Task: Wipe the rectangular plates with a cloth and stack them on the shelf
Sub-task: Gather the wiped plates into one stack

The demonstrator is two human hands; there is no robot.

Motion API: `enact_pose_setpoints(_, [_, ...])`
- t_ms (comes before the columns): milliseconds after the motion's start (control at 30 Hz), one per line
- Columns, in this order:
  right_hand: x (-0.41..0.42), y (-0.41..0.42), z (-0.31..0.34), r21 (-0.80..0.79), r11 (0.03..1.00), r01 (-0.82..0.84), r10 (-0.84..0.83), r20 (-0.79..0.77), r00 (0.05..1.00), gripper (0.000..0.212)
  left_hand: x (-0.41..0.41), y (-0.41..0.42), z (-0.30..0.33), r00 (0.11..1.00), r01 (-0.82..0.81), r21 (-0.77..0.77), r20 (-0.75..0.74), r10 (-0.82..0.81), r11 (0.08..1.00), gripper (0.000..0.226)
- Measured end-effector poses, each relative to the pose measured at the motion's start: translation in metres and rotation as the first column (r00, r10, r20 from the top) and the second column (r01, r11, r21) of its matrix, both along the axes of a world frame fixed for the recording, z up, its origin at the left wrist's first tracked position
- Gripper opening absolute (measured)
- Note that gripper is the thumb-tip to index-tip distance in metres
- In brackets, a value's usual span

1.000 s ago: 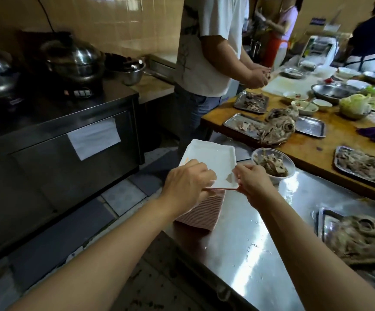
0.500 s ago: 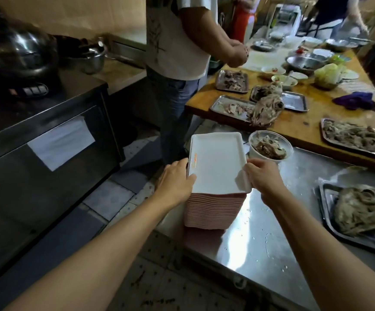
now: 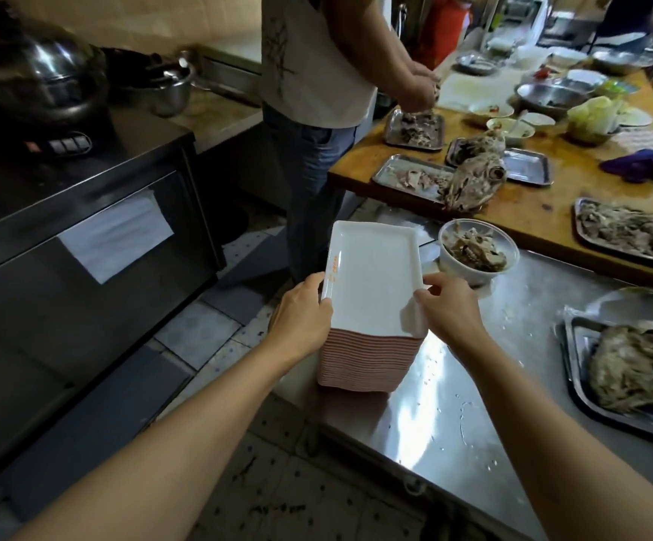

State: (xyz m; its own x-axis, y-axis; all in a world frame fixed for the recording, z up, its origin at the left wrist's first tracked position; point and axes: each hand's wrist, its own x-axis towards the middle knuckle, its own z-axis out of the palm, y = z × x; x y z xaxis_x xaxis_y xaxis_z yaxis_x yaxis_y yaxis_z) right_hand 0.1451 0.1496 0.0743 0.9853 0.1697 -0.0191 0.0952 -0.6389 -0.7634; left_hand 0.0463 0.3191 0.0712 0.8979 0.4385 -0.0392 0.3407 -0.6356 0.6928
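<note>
White plate (image 3: 373,277) on top of one tall stack (image 3: 367,359) at the steel table (image 3: 485,404) corner, too many to count. Left hand (image 3: 303,312) grips its left edge, right hand (image 3: 447,308) pinches a white cloth (image 3: 412,318) against the right edge. I'd guess wiping's barely started; can't spot the shelf.

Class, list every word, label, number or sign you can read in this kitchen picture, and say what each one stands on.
Orange marking on the top plate, left rim: too small to read.
White sheet on the dark cabinet front: no writing can be made out.
Dark print on a person's white shirt: not legible.
</note>
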Motion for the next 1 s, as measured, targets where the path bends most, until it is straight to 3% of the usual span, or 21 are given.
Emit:
enact_pose_setpoints(67, [0.0,-0.003,0.0,0.109,0.994,0.017,-0.006,-0.094,0.996,0.038,0.0,-0.001,-0.001,0.999,-0.041,-0.078,-0.013,0.04,0.996,0.048])
enact_pose_setpoints(133, [0.001,-0.008,0.0,0.239,0.97,0.049,0.003,-0.215,0.977,0.051,0.0,-0.002,-0.001,0.995,-0.099,-0.262,-0.005,0.101,0.96,0.054])
enact_pose_setpoints(267, [0.004,-0.012,-0.009,0.374,0.926,0.052,0.122,-0.426,0.896,0.062,0.001,-0.006,-0.01,0.989,-0.098,-0.643,0.024,0.148,0.76,0.038])
enact_pose_setpoints(333, [0.004,-0.011,-0.014,0.444,0.895,0.044,0.191,-0.47,0.862,0.062,0.002,-0.008,-0.016,0.989,-0.072,-0.758,0.027,0.142,0.648,0.044])
enact_pose_setpoints(533, [0.006,-0.004,-0.029,0.617,0.787,-0.012,0.387,-0.48,0.787,0.049,0.014,-0.002,-0.035,0.99,-0.001,-0.863,0.07,0.121,0.506,0.061])
enact_pose_setpoints(733, [0.005,-0.001,-0.041,0.701,0.709,0.077,0.433,-0.518,0.738,0.04,0.02,-0.001,-0.053,0.986,0.1,-0.92,0.142,0.084,0.38,0.062])
enact_pose_setpoints(1000, [0.001,0.003,-0.036,0.7,0.703,0.123,0.4,-0.534,0.745,0.035,0.023,0.001,-0.052,0.982,0.145,-0.935,0.177,0.071,0.323,0.06])
